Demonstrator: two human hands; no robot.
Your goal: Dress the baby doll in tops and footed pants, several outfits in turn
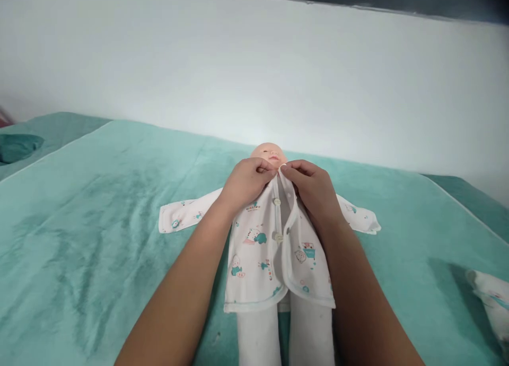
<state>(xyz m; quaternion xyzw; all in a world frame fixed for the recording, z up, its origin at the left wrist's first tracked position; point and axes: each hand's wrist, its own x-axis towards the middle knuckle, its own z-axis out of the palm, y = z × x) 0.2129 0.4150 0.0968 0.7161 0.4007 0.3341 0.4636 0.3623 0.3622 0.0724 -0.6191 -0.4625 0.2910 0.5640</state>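
Observation:
A baby doll [269,150] lies on its back, its head away from me. It wears a white printed baby jacket [254,249] with sleeves spread to both sides, and white trousers [258,334]. The jacket's front edges hang apart below the neck, with pale snap buttons [278,238] showing along the left edge. My left hand [249,180] pinches the left front edge at the collar. Opposite it, my right hand [314,183] pinches the right front edge at the collar. The fingertips of both hands are close together just below the doll's chin.
A turquoise plush sheet [99,223] covers the surface, wrinkled at the left. Behind the doll's head rises a white wall [238,63]. A white printed cloth bundle [493,297] lies at the right edge, and a dark green cloth item [18,147] at the far left.

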